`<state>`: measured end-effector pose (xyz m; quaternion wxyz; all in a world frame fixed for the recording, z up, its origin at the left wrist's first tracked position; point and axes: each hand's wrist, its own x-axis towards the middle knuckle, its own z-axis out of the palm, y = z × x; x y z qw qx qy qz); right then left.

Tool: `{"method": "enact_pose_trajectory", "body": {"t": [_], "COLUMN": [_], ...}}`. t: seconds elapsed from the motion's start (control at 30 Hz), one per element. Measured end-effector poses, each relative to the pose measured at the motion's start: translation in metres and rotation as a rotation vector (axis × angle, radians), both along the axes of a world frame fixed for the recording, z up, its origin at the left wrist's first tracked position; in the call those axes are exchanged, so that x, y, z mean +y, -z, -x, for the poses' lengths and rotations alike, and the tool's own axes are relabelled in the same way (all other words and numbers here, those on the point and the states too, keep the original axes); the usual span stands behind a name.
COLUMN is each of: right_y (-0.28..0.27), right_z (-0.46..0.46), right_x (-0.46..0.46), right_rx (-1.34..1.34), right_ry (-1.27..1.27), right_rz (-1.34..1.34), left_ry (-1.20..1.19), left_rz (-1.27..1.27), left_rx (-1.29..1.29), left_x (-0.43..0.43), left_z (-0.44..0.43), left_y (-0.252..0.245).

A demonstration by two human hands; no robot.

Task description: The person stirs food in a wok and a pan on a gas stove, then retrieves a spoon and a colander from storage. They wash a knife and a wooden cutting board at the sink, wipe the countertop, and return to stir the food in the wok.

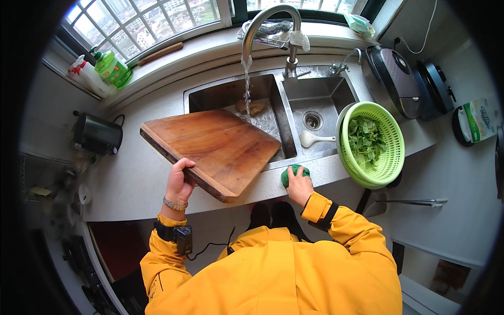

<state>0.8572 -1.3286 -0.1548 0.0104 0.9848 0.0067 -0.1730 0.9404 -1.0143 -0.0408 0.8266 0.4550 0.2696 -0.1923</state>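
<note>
My left hand grips the near left edge of a thick wooden cutting board, thumb on top. The board lies tilted, its far corner over the left basin of a steel sink. Water runs from the curved faucet into that basin, just beyond the board. A brownish object lies in the water there, its kind unclear. On the counter's front edge, my right hand holds a green scrubbing cloth or pad, fingers curled over it.
A light green colander of leafy greens stands at the right over the counter edge. A white ladle lies in the right basin. A rice cooker, a dark kettle and a green pump bottle stand around the counter.
</note>
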Motion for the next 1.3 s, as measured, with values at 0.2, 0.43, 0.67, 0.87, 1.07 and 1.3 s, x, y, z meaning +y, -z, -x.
{"method": "enact_pose_trajectory", "body": {"t": [0.2,0.43,0.67,0.87,1.07,1.3], "right_y": [0.013,-0.063,-0.123,-0.113,-0.035,0.055], "right_z": [-0.022,-0.057,-0.003,0.099,0.05,-0.118], "right_x": [-0.059,-0.075,0.043,0.161,0.167,0.118], "right_rx": [-0.246,-0.096,-0.143,-0.169,-0.388,-0.527], "right_ry": [0.072,0.413,-0.269,-1.183,-1.062,-0.587], "right_rz": [-0.48,-1.613,-1.689,-1.193,-1.065,-0.732], "left_ry": [-0.226,-0.463,-0.668,-0.507,-0.544,-0.576], "left_rz": [-0.103,-0.193,-0.122,0.049,0.136,0.055], "left_rx": [-0.083,-0.187,-0.11,-0.078,-0.119,-0.091], "left_x": [-0.002,-0.008,0.007,0.056,0.068,0.09], "left_z": [0.069,0.176,0.242,0.282,0.297,0.287], "left_y": [-0.04,-0.052,-0.011,0.055,0.079,0.089]}}
